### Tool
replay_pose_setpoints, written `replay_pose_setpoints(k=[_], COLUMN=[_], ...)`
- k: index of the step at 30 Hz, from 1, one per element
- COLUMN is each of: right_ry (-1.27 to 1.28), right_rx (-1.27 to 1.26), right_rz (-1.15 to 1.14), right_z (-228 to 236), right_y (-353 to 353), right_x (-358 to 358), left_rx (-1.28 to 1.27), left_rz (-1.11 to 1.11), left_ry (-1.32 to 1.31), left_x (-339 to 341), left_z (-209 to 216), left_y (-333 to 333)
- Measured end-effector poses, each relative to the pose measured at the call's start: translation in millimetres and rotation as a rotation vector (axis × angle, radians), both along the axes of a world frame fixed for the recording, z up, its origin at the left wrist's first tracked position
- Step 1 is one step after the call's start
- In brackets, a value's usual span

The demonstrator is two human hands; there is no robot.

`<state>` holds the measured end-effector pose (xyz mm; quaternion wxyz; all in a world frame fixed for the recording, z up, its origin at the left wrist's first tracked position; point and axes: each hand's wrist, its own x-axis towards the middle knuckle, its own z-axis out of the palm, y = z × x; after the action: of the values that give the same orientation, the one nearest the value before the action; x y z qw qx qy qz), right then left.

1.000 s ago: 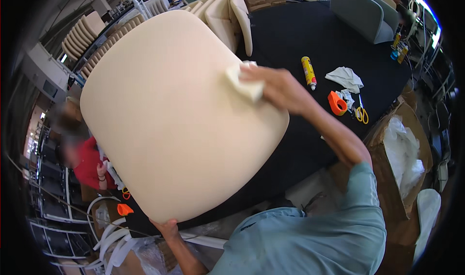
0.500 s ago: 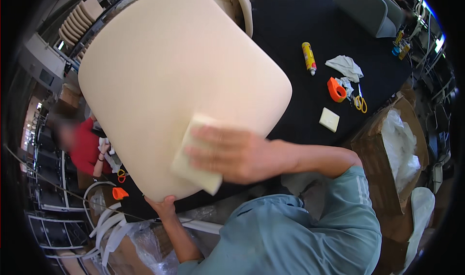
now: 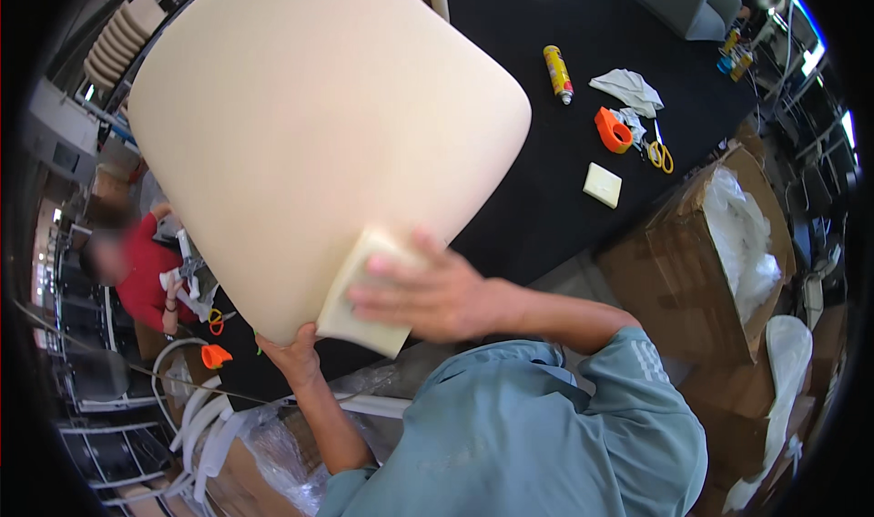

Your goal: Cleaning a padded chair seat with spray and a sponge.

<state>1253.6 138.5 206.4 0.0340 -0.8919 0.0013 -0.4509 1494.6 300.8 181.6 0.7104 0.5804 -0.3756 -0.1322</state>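
A large beige upholstered chair panel (image 3: 319, 126) with rounded corners is tilted up over a black-covered table. My right hand (image 3: 432, 289), a little blurred, presses a cream sponge (image 3: 378, 312) flat on its surface by the near edge, fingers lying across the sponge. At the panel's lower left corner my left hand (image 3: 296, 353) grips the rim, thumb in front and the other fingers mostly hidden. A second cream sponge (image 3: 603, 186) lies on the table to the right.
Right on the black table (image 3: 519, 207) are a yellow spray can (image 3: 558, 75), white cloth (image 3: 630, 91), an orange tape dispenser (image 3: 613, 131) and yellow-handled scissors (image 3: 661, 156). A cardboard box (image 3: 674, 271) stands at right. A person in red (image 3: 146, 271) works at left. Grey chair shells (image 3: 678, 3) sit behind.
My right hand has slid the sponge slightly along the panel's near edge. The left hand stays on the corner. The whole view has shifted, so the table's things appear higher and further left.
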Motion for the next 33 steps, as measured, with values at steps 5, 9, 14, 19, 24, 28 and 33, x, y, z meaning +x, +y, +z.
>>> replay_pose_setpoints(k=[5,9,14,19,24,28,33], right_ry=[-0.362,-0.57,-0.159,-0.326,-0.441,-0.426,0.091], right_rx=[0.472,0.757,0.228,0.311,0.473,0.529,0.886], right_rz=[-0.505,-0.431,-0.034,-0.33,-0.746,-1.271,-1.375], right_z=[-2.7,-10.7,-7.7,-23.0,-123.9,-216.2,-326.0], right_y=[-154.1,-139.2,-28.2,-146.5,-248.0,-288.9,-311.5], right_x=[-48.9,-35.2,-6.5,-45.5,-163.3,-289.9,-404.9], left_rx=[-0.016,-0.039,-0.008,0.017,0.072,0.113,0.194], left_rz=[-0.014,0.024,0.068,0.06,0.098,0.149,0.14], left_ry=[0.024,-0.003,-0.035,-0.022,-0.018,-0.005,0.012], left_x=[-7.7,-6.7,11.4,26.2,38.7,65.5,54.3], left_z=[13.4,15.0,0.6,-6.0,-10.0,-12.4,-7.7], left_y=[-14.8,-21.5,-12.2,2.5,24.5,66.0,62.6])
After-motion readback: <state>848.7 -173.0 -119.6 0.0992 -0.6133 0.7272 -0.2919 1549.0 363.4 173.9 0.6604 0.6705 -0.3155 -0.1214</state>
